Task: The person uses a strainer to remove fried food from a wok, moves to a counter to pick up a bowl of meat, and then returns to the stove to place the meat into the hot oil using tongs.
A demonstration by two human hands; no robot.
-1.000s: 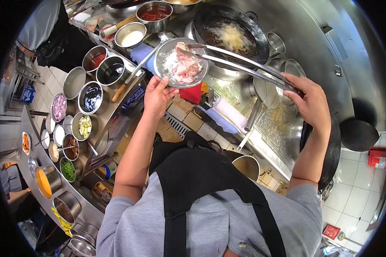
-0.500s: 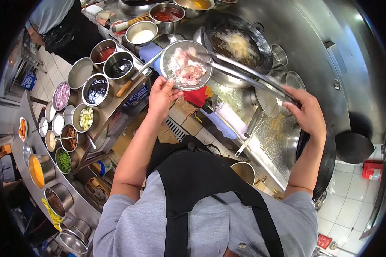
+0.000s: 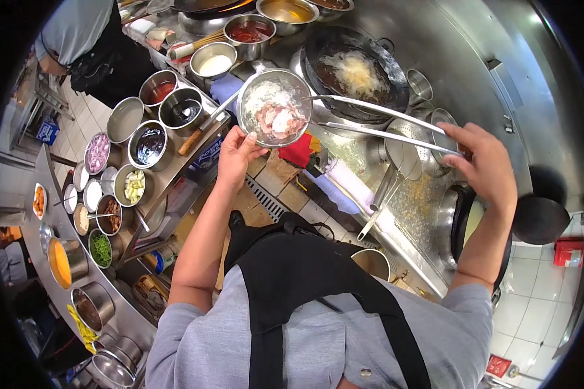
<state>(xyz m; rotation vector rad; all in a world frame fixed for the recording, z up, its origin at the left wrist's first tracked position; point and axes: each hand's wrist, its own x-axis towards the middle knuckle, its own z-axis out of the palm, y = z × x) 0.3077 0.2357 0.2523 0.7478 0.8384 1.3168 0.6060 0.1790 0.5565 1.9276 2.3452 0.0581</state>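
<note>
My left hand [image 3: 235, 157] grips the lower rim of a metal bowl [image 3: 245, 98], holding it tilted toward me. Pieces of raw meat [image 3: 279, 120] lie in its lower part, with white powder around and on them. My right hand [image 3: 485, 163] is closed around the handle end of long metal tongs [image 3: 389, 111]. The arms of the tongs are spread, their tips at the bowl's right edge beside the meat. Just beyond the bowl, to the right, a black wok [image 3: 319, 48] holds bubbling oil with pale food [image 3: 357, 72] frying in it.
On the left counter stand several metal pots of sauce [image 3: 150, 144], chopped red onion [image 3: 98, 154] and sliced greens [image 3: 100, 247]. A perforated strainer [image 3: 437, 155] and ladles rest right of the wok. Folded towels [image 3: 352, 178] lie along the stove edge. Another person [image 3: 107, 58] stands at upper left.
The tongs have spread apart, and my right hand has moved right and slightly down. The bowl has shifted a little left and down in view. The meat now sits lower in it.
</note>
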